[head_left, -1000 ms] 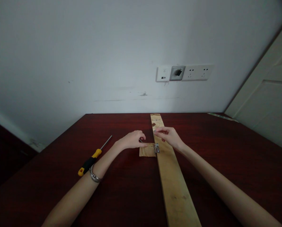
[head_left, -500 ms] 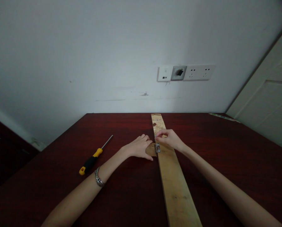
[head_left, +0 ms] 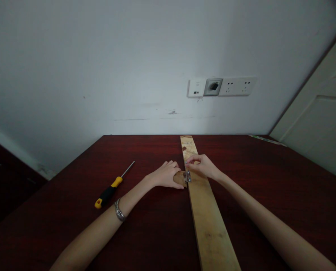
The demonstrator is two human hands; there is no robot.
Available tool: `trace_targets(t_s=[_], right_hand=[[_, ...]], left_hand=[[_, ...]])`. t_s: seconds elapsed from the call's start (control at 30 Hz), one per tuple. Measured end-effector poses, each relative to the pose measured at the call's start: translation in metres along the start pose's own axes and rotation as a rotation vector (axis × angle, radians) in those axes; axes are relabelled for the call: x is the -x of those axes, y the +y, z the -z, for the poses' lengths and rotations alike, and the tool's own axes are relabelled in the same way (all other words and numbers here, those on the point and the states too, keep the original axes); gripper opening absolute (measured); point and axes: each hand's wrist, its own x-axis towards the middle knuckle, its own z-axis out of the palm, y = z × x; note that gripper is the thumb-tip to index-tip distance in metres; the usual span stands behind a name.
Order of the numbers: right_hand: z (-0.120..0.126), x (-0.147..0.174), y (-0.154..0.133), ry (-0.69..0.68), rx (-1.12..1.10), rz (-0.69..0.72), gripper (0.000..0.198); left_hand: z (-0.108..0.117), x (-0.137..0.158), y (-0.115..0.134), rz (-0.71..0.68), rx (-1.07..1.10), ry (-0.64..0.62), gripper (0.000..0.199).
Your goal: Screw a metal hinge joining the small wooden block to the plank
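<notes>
A long pale wooden board lies lengthwise on the dark red table. A metal hinge bridges the board's left edge and a small wooden block beside it. My left hand grips this block, fingers over its far side and thumb along its near side. Just above the hinge, my right hand is closed in a pinch over the board. Between its fingertips shows a tiny silvery piece, which looks like a small screw. To the left lies a yellow and black screwdriver, touched by neither hand.
The table meets a white wall at its far edge. Wall sockets are set above it. A thin pale strip lies at the far right corner, near a white panelled door.
My left thumb has shifted slightly to the right along the block, towards the hinge. The right hand keeps its pinch in nearly the same spot.
</notes>
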Motion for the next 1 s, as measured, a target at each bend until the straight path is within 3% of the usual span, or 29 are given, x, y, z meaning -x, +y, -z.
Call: trace_targets(t_s=[1.0], right_hand=[[-0.011, 0.001, 0.021, -0.019, 0.0, 0.114, 0.011]], left_hand=[[0.008, -0.001, 0.002, -0.017, -0.016, 0.011, 0.057]])
